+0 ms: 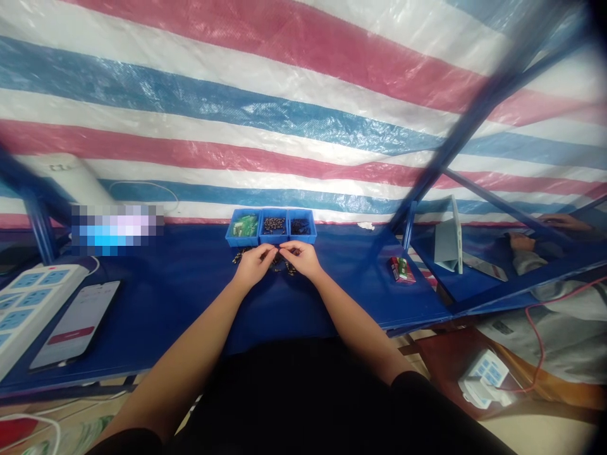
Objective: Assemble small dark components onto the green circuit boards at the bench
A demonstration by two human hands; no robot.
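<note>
My left hand (255, 265) and my right hand (302, 258) meet over the blue tabletop, fingertips pinched close together. Whatever lies between the fingers is too small to make out. Just beyond them stand three joined blue bins. The left bin (243, 241) holds green items in clear plastic. Small brass-and-dark parts (274, 225) fill part of the middle bin, and dark small pieces (300, 226) lie in the right one. Loose small dark-and-gold parts (291, 269) are scattered on the table under and around my hands, partly hidden by them.
At left lie a phone (78, 325) and a white power strip (45, 287). A small red-and-green box (403, 270) sits at right. Beyond a blue frame post (408, 224) are a propped tablet (448, 237) and another person's hand (521, 241). A striped sheet (294, 114) hangs behind.
</note>
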